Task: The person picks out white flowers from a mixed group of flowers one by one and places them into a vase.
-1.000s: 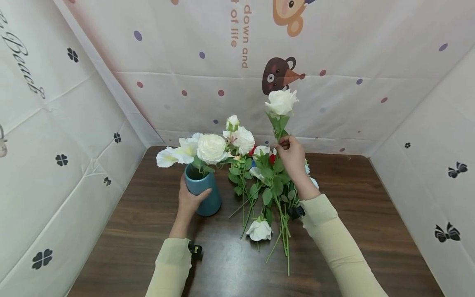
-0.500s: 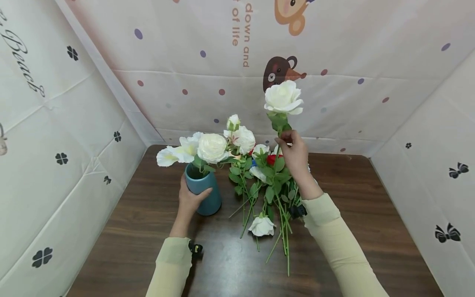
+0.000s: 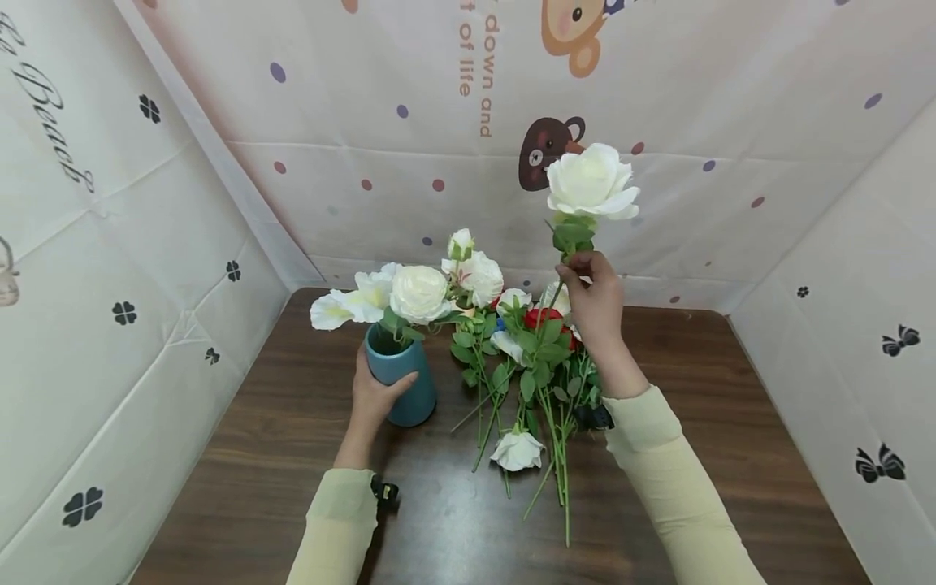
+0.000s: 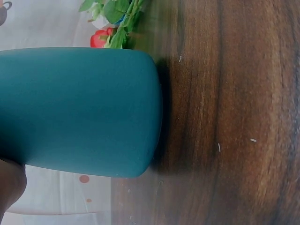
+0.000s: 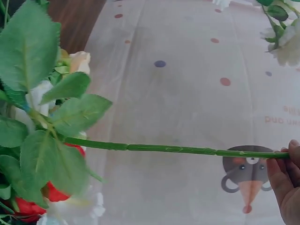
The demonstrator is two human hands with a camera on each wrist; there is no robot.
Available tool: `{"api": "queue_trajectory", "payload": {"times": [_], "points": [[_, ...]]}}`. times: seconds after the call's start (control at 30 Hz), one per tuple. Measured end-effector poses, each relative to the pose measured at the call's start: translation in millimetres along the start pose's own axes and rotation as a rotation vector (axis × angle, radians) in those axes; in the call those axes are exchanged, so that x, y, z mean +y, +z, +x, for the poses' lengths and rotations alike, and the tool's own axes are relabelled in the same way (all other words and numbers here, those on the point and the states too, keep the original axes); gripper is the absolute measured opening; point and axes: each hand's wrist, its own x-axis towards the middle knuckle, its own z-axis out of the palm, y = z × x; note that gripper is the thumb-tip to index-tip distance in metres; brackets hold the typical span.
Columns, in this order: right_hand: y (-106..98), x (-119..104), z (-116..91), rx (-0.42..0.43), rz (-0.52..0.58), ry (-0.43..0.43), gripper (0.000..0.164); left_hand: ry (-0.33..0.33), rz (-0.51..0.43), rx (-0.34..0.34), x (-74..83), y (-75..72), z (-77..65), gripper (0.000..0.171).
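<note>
My left hand (image 3: pixel 376 390) grips the side of a blue-green vase (image 3: pixel 411 388), which stands upright on the table. In the left wrist view the vase (image 4: pixel 84 110) fills much of the picture, with part of a finger (image 4: pixel 10 183) at its edge. A round white flower (image 3: pixel 419 293) and a ruffled white flower (image 3: pixel 358 301) lean out of the vase's mouth. My right hand (image 3: pixel 598 305) pinches a white rose (image 3: pixel 591 183) just below its bloom, holding it above the flower pile. Its green stem (image 5: pixel 168 149) crosses the right wrist view to the fingertips.
Right of the vase, a pile of flowers with green leaves (image 3: pixel 541 370) and a red bloom (image 3: pixel 543 318) lies on the dark wooden table (image 3: pixel 453 520). A white rose (image 3: pixel 517 451) lies nearer the front. Printed cloth (image 3: pixel 409 187) hangs behind and at both sides.
My right hand has drawn the white rose upward and to the right, so its bloom hangs higher and more of the red flower shows. The left hand and vase stay put.
</note>
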Motion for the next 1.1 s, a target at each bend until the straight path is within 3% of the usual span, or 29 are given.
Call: {"api": "queue_trajectory", "payload": {"times": [0.57, 0.77, 0.97, 1.1], "points": [[-21, -36, -26, 0.154, 0.082, -0.208, 0.019, -0.014, -0.014, -0.009, -3.5, -0.5, -1.8, 0.105], [-37, -51, -40, 0.166, 0.185, -0.216, 0.029, -0.003, -0.017, -0.006, -3.6, -0.6, -0.1, 0.105], [-49, -67, -50, 0.187, 0.253, -0.277, 0.026, -0.006, -0.014, -0.007, -1.9, -0.3, 1.0, 0.105], [-52, -79, -56, 0.181, 0.447, -0.281, 0.018, -0.016, -0.008, -0.013, -0.3, -0.9, 1.6, 0.107]]}}
